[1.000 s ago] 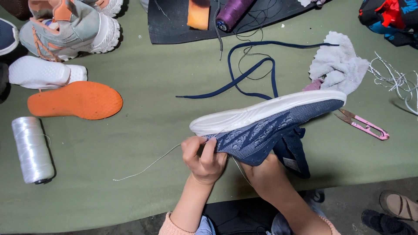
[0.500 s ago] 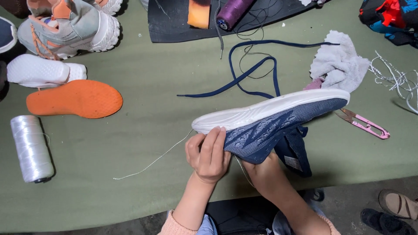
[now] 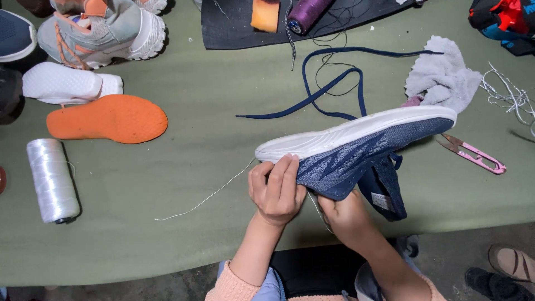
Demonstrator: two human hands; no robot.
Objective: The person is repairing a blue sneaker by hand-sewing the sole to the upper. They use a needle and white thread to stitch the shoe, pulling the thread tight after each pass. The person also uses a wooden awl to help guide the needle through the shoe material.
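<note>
The navy knit shoe [image 3: 356, 147] with its white sole turned upward is held above the green surface [image 3: 195, 184], toe end toward the person's left and heel end reaching to the right past both hands. Over the last second the left hand [image 3: 277, 190] has shifted: earlier it pinched the upper from below near the toe, and now its fingers are folded up over the edge where sole meets knit, pressing that seam closed, while the shoe has risen slightly and tipped flatter. The right hand [image 3: 346, 214] is tucked under the shoe's opening, closed on the upper from beneath; whether it also holds a needle cannot be told. A pale thread [image 3: 206, 196] runs from just left of the left hand across the surface, and it looks a little less slack than before, which suggests stitching along the sole edge is under way. Beyond the hands lie a dark blue lace [image 3: 329, 83] and a grey cloth [image 3: 443, 75]; to the right, pink snips [image 3: 473, 156]; far to the left, a white thread spool [image 3: 52, 179] and an orange insole [image 3: 108, 118].
</note>
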